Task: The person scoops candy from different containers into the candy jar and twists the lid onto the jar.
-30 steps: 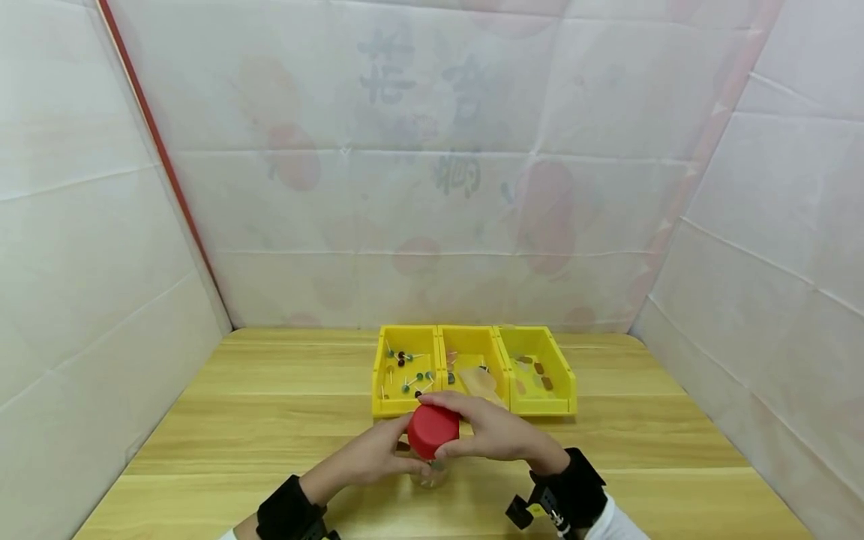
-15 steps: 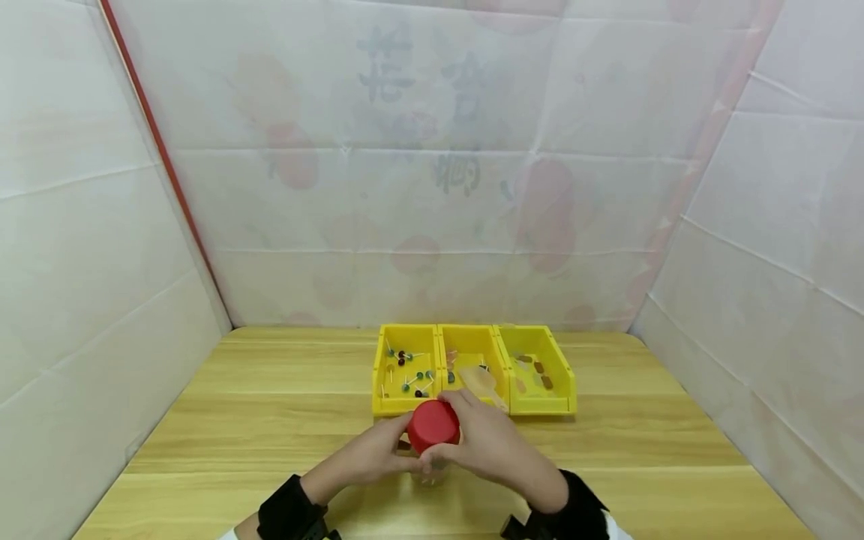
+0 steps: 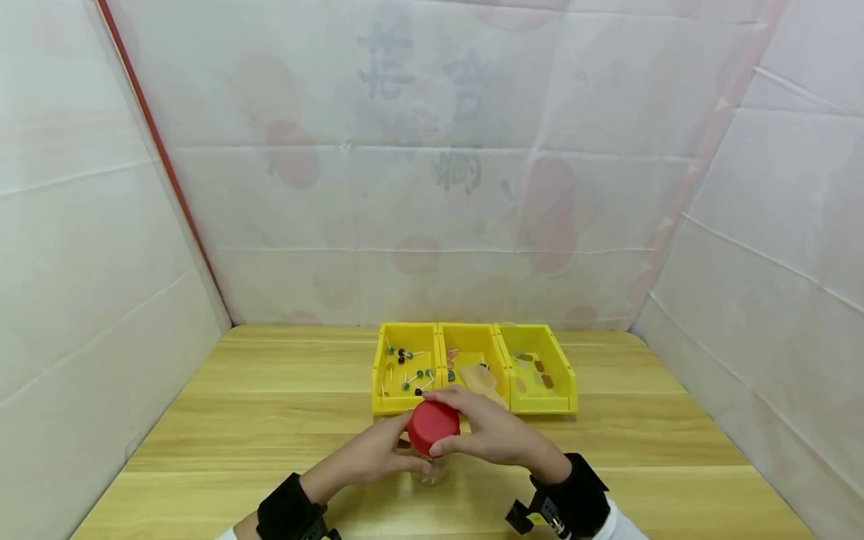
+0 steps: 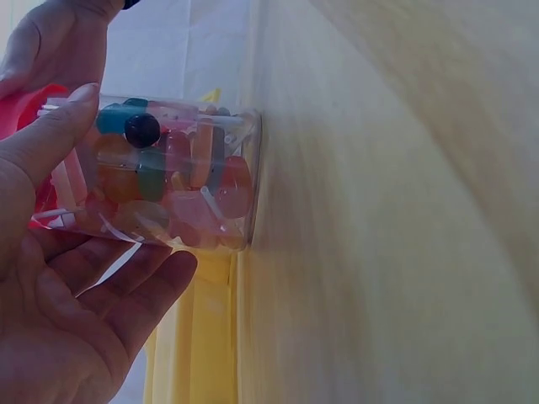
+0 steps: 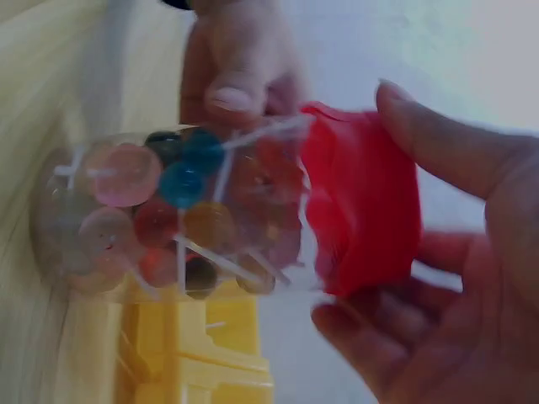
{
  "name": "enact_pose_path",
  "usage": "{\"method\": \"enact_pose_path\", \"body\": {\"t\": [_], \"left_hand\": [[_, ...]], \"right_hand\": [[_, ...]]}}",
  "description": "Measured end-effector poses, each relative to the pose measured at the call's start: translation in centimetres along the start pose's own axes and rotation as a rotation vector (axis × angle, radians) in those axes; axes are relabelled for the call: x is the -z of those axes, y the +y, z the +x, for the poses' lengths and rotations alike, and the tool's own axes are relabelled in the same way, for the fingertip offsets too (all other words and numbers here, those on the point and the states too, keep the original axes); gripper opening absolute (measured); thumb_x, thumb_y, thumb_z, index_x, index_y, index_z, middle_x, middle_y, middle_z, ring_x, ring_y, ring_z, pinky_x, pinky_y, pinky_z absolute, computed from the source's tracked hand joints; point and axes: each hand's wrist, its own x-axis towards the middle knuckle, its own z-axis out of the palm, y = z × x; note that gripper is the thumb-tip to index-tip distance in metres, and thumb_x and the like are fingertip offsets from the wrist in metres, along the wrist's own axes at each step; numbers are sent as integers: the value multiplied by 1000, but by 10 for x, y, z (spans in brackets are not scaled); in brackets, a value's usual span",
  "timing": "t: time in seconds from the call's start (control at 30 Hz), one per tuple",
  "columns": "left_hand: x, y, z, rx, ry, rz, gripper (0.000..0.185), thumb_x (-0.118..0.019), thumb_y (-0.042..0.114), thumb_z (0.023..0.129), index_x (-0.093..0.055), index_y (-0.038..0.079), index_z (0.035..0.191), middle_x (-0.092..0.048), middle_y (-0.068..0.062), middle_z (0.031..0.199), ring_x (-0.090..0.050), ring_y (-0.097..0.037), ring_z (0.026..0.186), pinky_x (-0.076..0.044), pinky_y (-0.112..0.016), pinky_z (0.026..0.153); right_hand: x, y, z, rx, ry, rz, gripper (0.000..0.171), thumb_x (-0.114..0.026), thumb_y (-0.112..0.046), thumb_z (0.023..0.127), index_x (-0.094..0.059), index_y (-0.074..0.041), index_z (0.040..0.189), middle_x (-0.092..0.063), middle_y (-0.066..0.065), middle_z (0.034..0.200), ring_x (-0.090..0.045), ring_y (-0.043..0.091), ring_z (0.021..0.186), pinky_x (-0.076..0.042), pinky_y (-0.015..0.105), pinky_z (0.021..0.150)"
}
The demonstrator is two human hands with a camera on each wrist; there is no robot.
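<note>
A clear plastic jar [image 4: 181,181] stands upright on the wooden table, packed with colourful round and flat lollipops on white sticks. On its mouth sits a red lid [image 3: 433,427], whose lower edge looks wavy in the right wrist view. My left hand [image 3: 371,454] holds the jar's side just below the lid, thumb on the near side and fingers on the far side. My right hand [image 3: 499,429] grips the lid's rim between thumb and fingers. Most of the jar is hidden under the lid and hands in the head view.
Behind the jar stand three joined yellow bins. The left bin [image 3: 405,406] holds several lollipops, the middle bin [image 3: 472,334] some candies and a pale flat piece [image 3: 481,381], the right bin [image 3: 543,406] brown and pale flat pieces. White sheets [image 3: 418,202] enclose the table.
My right hand turned on the red lid, its wrist swinging nearer and then back out to about its earlier pose. The left hand and the jar have stayed in place.
</note>
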Motion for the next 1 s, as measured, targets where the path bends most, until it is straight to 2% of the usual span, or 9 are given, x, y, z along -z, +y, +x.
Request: {"method": "enact_pose_path", "body": {"t": [0.17,0.23,0.3,0.4,0.53,0.6,0.7,0.83,1.0], "left_hand": [[2,1,0,26,13,18,61,-74,35,88,-48,20,141,-58,9,128,-56,-7,112,-51,-23,88],[2,1,0,30,17,21,61,-74,34,89,-48,20,142,-57,8,130,-56,-8,113,-51,-23,88],[1,1,0,34,19,15,62,-74,33,88,-48,19,142,-57,7,130,-57,-8,113,-51,-23,88],[0,0,0,31,14,-10,62,-75,33,87,-48,19,141,-58,7,130,-57,-9,114,-51,-22,88],[0,1,1,25,11,-19,61,-77,34,85,-50,21,138,-59,9,128,-57,-8,115,-50,-23,89],[-1,1,1,21,8,-12,61,-76,35,85,-50,21,138,-58,9,128,-57,-8,115,-50,-23,89],[0,2,0,8,4,2,62,-75,36,86,-49,20,140,-58,9,129,-57,-8,114,-51,-24,90],[0,2,0,-4,4,-1,62,-75,35,86,-49,19,140,-58,9,128,-57,-8,112,-51,-24,90],[1,2,-1,21,18,16,60,-75,35,88,-49,19,139,-59,10,126,-58,-7,110,-51,-24,88]], "right_hand": [[-15,-22,1,-177,175,-192,75,-70,-64,79,-56,-11,129,-57,0,113,-56,9,80,-51,23,63],[-19,-26,0,-211,194,-252,78,-68,-68,78,-56,-9,127,-55,1,108,-54,10,74,-48,21,58],[-17,-28,-1,-205,178,-270,81,-69,-68,77,-54,-7,128,-56,2,110,-55,11,76,-49,22,61],[-6,-23,-5,-134,119,-195,83,-73,-62,76,-51,-10,137,-55,2,124,-60,14,93,-54,31,74],[9,-9,-5,3,13,-3,78,-75,-47,83,-42,-19,148,-47,-1,144,-51,18,122,-48,43,96],[11,-1,-3,50,-47,64,73,-72,-41,88,-39,-22,151,-45,-2,147,-49,17,125,-46,40,99],[9,7,-1,81,-88,92,68,-70,-38,91,-40,-21,150,-50,-3,142,-53,13,117,-49,33,95],[3,1,0,18,7,6,68,-73,-47,84,-50,-16,141,-57,-6,128,-56,10,104,-51,32,87],[-12,-19,-1,-151,155,-134,73,-74,-58,78,-56,-10,130,-58,0,119,-59,11,88,-53,26,70]]}}
